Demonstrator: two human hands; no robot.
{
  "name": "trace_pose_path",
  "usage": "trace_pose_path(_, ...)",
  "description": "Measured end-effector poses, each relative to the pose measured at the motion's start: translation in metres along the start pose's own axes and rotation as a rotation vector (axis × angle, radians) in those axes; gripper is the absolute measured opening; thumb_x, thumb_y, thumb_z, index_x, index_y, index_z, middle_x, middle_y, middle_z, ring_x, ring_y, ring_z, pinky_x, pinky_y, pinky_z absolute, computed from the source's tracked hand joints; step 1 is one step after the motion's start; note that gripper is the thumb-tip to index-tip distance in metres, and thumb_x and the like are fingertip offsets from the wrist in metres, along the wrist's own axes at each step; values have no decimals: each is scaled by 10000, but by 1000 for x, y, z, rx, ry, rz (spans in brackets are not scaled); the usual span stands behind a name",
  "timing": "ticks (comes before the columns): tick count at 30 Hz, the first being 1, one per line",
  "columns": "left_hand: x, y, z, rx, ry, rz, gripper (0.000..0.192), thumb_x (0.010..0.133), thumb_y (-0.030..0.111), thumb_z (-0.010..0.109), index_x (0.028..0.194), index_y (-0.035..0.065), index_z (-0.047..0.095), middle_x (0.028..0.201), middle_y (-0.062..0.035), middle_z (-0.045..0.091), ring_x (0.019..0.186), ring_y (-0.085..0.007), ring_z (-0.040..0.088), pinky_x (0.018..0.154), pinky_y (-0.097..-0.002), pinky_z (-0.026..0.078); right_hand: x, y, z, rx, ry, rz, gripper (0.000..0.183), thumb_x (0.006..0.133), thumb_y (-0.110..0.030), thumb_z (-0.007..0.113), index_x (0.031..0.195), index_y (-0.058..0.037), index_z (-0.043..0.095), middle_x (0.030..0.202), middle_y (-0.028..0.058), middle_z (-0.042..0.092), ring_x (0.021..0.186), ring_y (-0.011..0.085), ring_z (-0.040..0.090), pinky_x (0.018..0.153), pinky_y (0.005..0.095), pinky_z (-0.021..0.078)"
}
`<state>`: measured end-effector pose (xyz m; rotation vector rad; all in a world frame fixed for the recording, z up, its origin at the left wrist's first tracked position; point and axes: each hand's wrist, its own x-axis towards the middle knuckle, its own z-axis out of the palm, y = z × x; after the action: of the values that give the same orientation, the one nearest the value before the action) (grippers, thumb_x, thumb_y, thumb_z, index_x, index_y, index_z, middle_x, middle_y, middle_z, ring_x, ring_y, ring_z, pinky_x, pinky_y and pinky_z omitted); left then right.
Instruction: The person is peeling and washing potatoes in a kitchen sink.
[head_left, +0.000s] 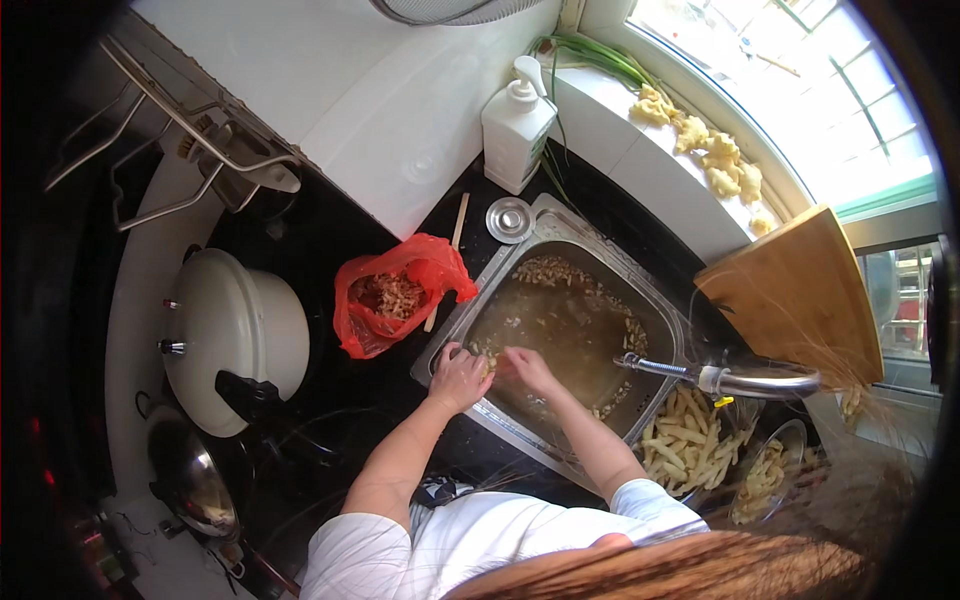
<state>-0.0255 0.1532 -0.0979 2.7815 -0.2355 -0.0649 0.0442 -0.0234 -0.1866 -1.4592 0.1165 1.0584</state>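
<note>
A steel sink (559, 337) holds cloudy brownish water with many small pale pieces floating round its edges. My left hand (459, 379) is over the sink's left rim, fingers curled round a small yellowish piece (489, 365) that I cannot identify. Just right of it, above the water, my right hand (528, 370) has its fingertips close to that piece; whether they grip anything is not clear. To the left, beside the sink, an open red plastic bag (352, 289) contains small pinkish-brown scraps (397, 295).
A faucet (757, 381) reaches over the sink's right side. Pale finger-like pieces (690, 442) lie below it, near a clear bowl (769, 472). A cutting board (802, 292), ginger (720, 161), a pump bottle (517, 127), a sink strainer (511, 220) and a pressure cooker (225, 330) stand around.
</note>
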Motion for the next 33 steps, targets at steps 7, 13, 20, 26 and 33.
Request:
trace_pose_path(7, 0, 0, -2, 13, 52, 33, 219, 814, 303, 572, 859, 89, 571, 719, -79, 581, 780, -227, 556, 917, -422, 341, 55, 79, -85, -1121, 387, 133, 329, 832, -258, 517, 1094, -90, 626, 1196, 177, 555, 1060, 339, 558, 860, 438, 460)
trace_pose_path(13, 2, 1, -6, 20, 39, 29, 220, 812, 297, 570, 885, 90, 576, 738, -81, 589, 793, -228, 556, 913, -417, 343, 77, 83, -95, -1767, 125, 189, 417, 843, -336, 520, 1178, -100, 595, 1258, 123, 540, 1162, 277, 515, 940, 397, 423)
trace_pose_path(20, -1, 0, -5, 6, 50, 4, 233, 807, 281, 564, 927, 81, 572, 759, -78, 590, 816, -229, 554, 923, -412, 335, 54, 44, -66, -1750, 137, 179, 343, 818, -218, 534, 1121, -90, 632, 1233, 109, 563, 1156, 276, 526, 926, 416, 444)
trace_pose_path(26, 1, 1, -10, -10, 26, -8, 323, 764, 256, 579, 1021, 67, 535, 893, -95, 572, 932, -232, 521, 914, -402, 339, 62, 44, -92, -1689, -60, 235, 313, 755, -184, 566, 1039, -94, 662, 1094, 122, 635, 1006, 321, 614, 822, 410, 509)
trace_pose_path(33, -3, -1, -5, -21, -101, -28, 381, 751, 275, 622, 1053, 68, 515, 950, -82, 546, 980, -234, 506, 871, -393, 351, 37, 75, -126, -856, 726, -196, 379, 730, -44, 591, 1108, -54, 573, 1046, 177, 612, 893, 367, 604, 765, 454, 483)
